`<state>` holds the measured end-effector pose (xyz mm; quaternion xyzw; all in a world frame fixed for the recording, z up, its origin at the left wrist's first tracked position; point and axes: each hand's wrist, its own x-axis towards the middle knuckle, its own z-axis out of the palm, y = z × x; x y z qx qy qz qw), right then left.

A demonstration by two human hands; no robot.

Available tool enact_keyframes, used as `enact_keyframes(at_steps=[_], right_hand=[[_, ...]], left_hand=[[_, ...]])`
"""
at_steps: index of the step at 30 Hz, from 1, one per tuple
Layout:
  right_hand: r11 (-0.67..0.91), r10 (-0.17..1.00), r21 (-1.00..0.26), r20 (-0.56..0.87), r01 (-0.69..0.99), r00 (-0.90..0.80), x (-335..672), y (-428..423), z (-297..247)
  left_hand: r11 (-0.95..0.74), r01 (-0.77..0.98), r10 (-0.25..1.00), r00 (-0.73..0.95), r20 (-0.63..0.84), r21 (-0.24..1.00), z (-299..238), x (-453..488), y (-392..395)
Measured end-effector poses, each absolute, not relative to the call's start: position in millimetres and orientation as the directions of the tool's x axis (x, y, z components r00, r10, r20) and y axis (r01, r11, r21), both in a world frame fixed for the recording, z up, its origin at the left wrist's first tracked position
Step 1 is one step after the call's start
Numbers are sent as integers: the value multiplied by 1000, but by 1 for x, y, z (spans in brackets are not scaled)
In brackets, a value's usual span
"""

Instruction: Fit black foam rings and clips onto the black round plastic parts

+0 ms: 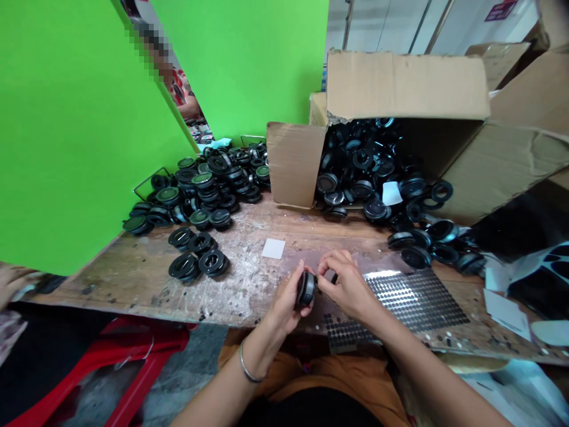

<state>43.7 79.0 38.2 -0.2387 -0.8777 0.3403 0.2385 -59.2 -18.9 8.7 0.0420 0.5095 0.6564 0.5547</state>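
Note:
My left hand (287, 296) is wrapped round a black round part with a ribbed rim (306, 289), held on edge above the front of the bench. Just to its right, my right hand (340, 276) has thumb and forefinger pinched together near the part's face. A small dark thing shows by those fingers, too small to name. Under my right forearm lies a sheet covered with rows of small black dots (418, 299). A white square card (273, 248) rests on the bench beyond my left hand.
Black round parts (208, 190) are piled at the back left, with several (214, 262) set apart nearer. A cardboard box (296, 166) on its side spills more parts rightward. Green panels (249, 65) stand behind. A red stool (146, 344) and another person's hand (13, 281) are at left.

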Motion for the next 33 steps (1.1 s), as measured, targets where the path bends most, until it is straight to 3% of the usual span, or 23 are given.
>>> enact_keyframes(at_steps=[6, 9, 12, 15, 18, 20, 24, 33], right_hand=[[785, 522, -571, 401, 241, -752, 48, 74, 30], [884, 387, -447, 541, 135, -746, 56, 66, 21], [938, 256, -340, 564, 62, -785, 66, 63, 16], [911, 263, -412, 523, 30, -811, 77, 74, 16], [769, 510, -623, 461, 144, -727, 87, 98, 11], [672, 629, -687, 332, 277, -703, 93, 110, 3], [693, 576, -570, 70, 441, -814, 95, 114, -18], [710, 593, -397, -111, 583, -798, 86, 112, -27]], left_hand=[[123, -772, 747, -341, -570, 623, 4, -57, -16], [118, -833, 717, -305, -626, 541, 8, -56, -14], [108, -835, 722, -308, -619, 540, 10, -54, -14], [128, -805, 766, -291, -573, 579, 8, -58, -16], [106, -755, 823, -298, -483, 647, 5, -68, -20], [68, -732, 819, -348, -457, 678, 5, -77, -21], [22, -726, 765, -431, -479, 687, 9, -86, -20], [18, -689, 737, -480, -475, 725, 5, -77, -15]])
